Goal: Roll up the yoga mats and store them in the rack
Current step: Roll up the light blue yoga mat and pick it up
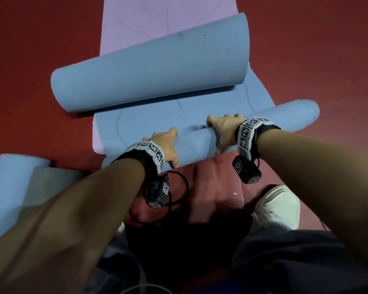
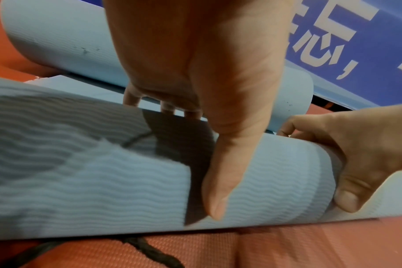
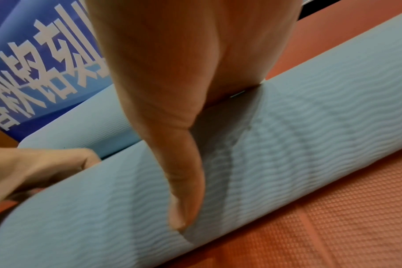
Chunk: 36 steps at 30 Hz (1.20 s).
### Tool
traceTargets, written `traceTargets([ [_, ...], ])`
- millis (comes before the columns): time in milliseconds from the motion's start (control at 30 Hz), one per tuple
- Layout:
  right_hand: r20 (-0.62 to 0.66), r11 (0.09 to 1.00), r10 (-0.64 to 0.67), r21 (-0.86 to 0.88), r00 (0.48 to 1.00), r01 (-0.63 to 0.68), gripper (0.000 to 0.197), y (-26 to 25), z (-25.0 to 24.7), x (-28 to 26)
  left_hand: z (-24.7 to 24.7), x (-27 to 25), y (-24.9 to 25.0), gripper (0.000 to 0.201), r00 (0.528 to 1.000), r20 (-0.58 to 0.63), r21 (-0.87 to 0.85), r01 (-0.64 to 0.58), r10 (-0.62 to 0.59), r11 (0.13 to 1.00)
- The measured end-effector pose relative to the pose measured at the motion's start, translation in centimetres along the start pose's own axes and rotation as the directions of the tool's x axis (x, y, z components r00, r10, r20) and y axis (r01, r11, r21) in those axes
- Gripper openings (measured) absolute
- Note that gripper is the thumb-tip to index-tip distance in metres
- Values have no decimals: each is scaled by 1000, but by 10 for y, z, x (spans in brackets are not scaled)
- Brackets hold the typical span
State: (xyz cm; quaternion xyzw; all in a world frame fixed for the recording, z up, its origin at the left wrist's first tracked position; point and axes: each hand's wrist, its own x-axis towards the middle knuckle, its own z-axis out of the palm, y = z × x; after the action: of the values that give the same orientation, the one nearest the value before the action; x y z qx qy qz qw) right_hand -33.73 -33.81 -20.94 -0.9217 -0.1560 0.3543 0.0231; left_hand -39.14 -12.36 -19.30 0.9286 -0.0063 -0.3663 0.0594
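Both hands grip the near roll of the blue mat [image 1: 200,143] on the red floor [image 1: 306,49]: left hand [image 1: 166,147] and right hand [image 1: 223,132] each have fingers curled over the top, thumb on the near face. The roll is only started; flat mat lies ahead, and its far end has curled into a loose second roll [image 1: 149,66]. Pink mat [image 1: 157,18] beyond is unrolled. Another roll [image 1: 15,187], possibly finished, sits at the left edge. No rack visible.

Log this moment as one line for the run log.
step: rolling blue mat | left hand: grips roll | right hand: grips roll | far end: curled over | rack: not visible
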Motion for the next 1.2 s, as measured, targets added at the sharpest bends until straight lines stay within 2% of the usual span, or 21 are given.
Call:
traceTargets([
  [133,-9,999,-31,-9,999,31,84,1,-16,7,-16,9,-5,103,1000,-9,86,11,-10,996],
  [233,-47,995,-46,-91,998,42,85,1,-25,9,-23,16,-9,102,1000,14,10,6,-6,1000],
  [333,-23,997,-26,-72,999,25,89,-1,-31,14,-24,20,-16,91,999,-30,-123,12,-16,992],
  [467,-23,998,22,65,999,-21,88,-3,-38,17,-27,25,-25,75,999,-31,-223,8,-15,975],
  [567,-28,997,29,76,999,-27,72,-3,-41,19,-28,27,-27,74,998,-66,-174,-2,-10,985],
  [667,-102,1000,14,29,995,-12,63,-1,-44,20,-30,28,-28,72,996,-93,-94,-5,-4,996],
  [733,-162,1000,-4,-31,987,-1,60,0,-45,20,-29,30,-32,68,994,-112,-126,-15,1,992],
  [833,-187,999,-14,-53,982,4,61,3,-44,22,-27,32,-38,55,984,-176,-266,-34,-14,963],
  [933,-180,999,-12,-41,984,4,65,5,-45,24,-21,30,-38,37,976,-215,-253,-82,26,964],
  [1000,-184,1000,-1,-24,983,-3,61,5,-44,27,-17,30,-39,32,969,-243,-254,-102,38,962],
  [1067,-196,1000,17,1,980,-17,56,4,-42,30,-15,28,-41,36,963,-269,-244,-99,30,965],
  [1200,-220,992,68,115,973,-43,59,3,-40,32,-12,25,-40,66,946,-321,-94,-77,43,993],
])
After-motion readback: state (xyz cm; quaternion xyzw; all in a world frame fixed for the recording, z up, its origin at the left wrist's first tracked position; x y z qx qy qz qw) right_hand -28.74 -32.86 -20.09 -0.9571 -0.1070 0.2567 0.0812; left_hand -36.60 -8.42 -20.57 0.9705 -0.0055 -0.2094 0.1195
